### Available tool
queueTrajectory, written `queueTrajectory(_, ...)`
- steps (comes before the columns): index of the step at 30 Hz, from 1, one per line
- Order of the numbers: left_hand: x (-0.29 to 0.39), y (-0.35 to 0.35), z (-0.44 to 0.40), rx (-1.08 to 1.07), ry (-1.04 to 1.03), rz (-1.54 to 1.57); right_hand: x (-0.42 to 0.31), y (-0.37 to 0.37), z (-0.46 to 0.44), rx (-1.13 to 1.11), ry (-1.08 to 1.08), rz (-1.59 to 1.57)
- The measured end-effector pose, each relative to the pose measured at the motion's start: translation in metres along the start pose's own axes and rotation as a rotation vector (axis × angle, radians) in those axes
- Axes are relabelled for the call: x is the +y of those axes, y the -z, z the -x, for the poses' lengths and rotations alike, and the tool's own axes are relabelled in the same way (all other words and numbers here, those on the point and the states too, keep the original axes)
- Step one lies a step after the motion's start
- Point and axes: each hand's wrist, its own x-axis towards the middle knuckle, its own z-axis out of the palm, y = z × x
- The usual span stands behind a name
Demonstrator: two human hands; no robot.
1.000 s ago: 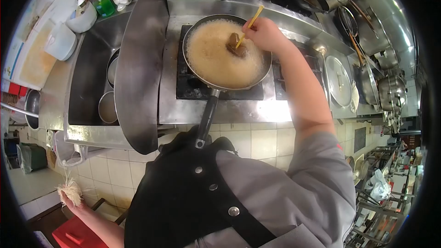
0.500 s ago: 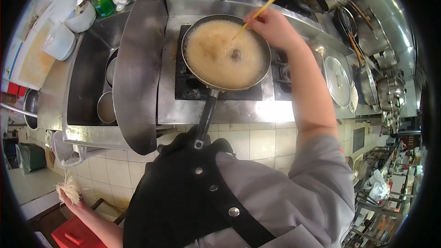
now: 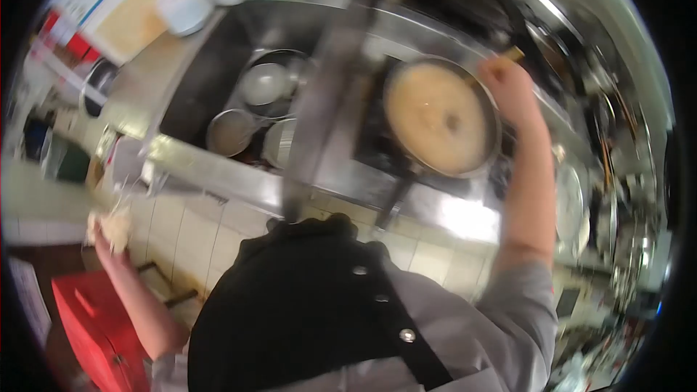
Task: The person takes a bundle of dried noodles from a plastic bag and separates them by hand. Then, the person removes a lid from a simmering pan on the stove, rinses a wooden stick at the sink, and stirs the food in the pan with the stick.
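My right hand is closed on yellow chopsticks at the right rim of a pan. The pan sits on the stove, full of pale, foamy liquid with a small dark spot showing in it. Its black handle points down toward my apron. Far out to the left, my left hand is closed round a bundle of thin pale strands. Motion blurs the view, and the chopstick tips are hard to make out.
Left of a metal divider lies a sink holding bowls and pots. A red box stands at the lower left. A large dark wok is behind the pan, with a lid and more pans on the right.
The view has turned toward the left, so the pan appears further right and more of the sink shows. The chopsticks have come out of the liquid; the brown piece has mostly sunk from sight.
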Motion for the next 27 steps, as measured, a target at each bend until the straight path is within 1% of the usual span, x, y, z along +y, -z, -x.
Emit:
queueTrajectory(1, -0.001, 0.000, -0.007, 0.015, -0.006, 0.049, -0.005, 0.002, 0.002, 0.059, -0.026, -0.087)
queueTrajectory(2, -0.003, -0.006, -0.009, -0.032, -0.025, 0.095, -0.002, 0.004, -0.002, 0.121, 0.110, -0.163)
queueTrajectory(3, -0.004, -0.014, -0.010, 0.006, -0.007, 0.154, -0.005, 0.016, -0.006, 0.120, 0.149, -0.244)
queueTrajectory(5, -0.005, -0.021, -0.031, -0.016, -0.007, 0.195, -0.031, 0.040, -0.023, 0.113, 0.221, -0.398)
queueTrajectory(6, -0.003, -0.036, -0.029, -0.008, -0.013, 0.188, -0.050, 0.050, -0.029, 0.116, 0.260, -0.472)
queueTrajectory(8, 0.002, -0.048, -0.049, -0.034, 0.011, 0.267, -0.116, 0.071, -0.036, 0.064, 0.221, -0.532)
queueTrajectory(9, 0.005, -0.048, -0.060, -0.024, 0.002, 0.277, -0.168, 0.078, -0.032, 0.057, 0.237, -0.500)
queueTrajectory(10, 0.009, -0.047, -0.074, -0.013, -0.003, 0.284, -0.205, 0.071, -0.041, 0.069, 0.302, -0.530)
queueTrajectory(12, 0.022, -0.034, -0.103, -0.012, -0.002, 0.290, -0.278, 0.054, -0.055, 0.017, 0.343, -0.575)
queueTrajectory(14, 0.036, -0.013, -0.133, -0.029, 0.008, 0.287, -0.353, 0.022, -0.080, 0.012, 0.353, -0.530)
queueTrajectory(15, 0.039, 0.009, -0.155, -0.081, 0.002, 0.322, -0.383, 0.003, -0.097, 0.017, 0.369, -0.573)
queueTrajectory(18, 0.073, 0.026, -0.165, -0.085, 0.043, 0.307, -0.465, -0.055, -0.147, 0.090, 0.398, -0.665)
queueTrajectory(20, 0.085, 0.063, -0.189, -0.066, 0.026, 0.301, -0.509, -0.086, -0.178, 0.117, 0.344, -0.724)
queueTrajectory(21, 0.095, 0.062, -0.188, -0.005, 0.009, 0.309, -0.527, -0.101, -0.196, 0.136, 0.320, -0.757)
queueTrajectory(22, 0.097, 0.073, -0.195, 0.004, 0.000, 0.328, -0.544, -0.115, -0.214, 0.151, 0.296, -0.791)
queueTrajectory(24, 0.100, 0.097, -0.205, 0.030, -0.014, 0.357, -0.572, -0.139, -0.251, 0.198, 0.292, -0.725)
queueTrajectory(27, 0.103, 0.110, -0.207, 0.049, -0.012, 0.331, -0.594, -0.174, -0.294, 0.021, 0.088, -0.639)
